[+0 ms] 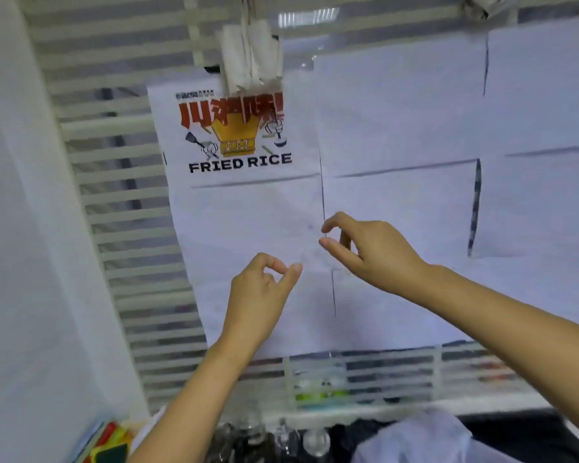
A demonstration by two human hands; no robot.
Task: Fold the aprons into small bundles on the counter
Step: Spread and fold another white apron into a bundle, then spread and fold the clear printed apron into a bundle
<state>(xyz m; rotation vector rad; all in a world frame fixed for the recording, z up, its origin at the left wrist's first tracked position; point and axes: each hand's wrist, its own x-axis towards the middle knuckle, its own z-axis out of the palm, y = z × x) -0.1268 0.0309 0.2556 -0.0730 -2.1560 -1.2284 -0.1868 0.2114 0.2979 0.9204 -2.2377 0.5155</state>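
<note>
Hanging apron (248, 212) sits just behind left hand (258, 295) and right hand (378, 252), both pincer-curled; grip cannot be told.

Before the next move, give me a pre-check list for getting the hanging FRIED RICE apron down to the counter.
1. Printed apron hangs flat and fully unfolded: ok.
2. Its straps free to come off: cannot tell, they're bunched at the top and the hanger is hidden.
3. Right hand grip on the apron's edge: cannot tell. Thumb and forefinger bracket the edge, but a small gap shows.
4. Left hand grip: cannot tell. Thumb and forefinger tips nearly meet against the sheet.
5. Plain apron kept apart: not ok, it hangs edge to edge with the printed one and may get dragged along.
6. Counter room to fold: cannot tell. Only a strip shows, with a white heap on it.
</note>
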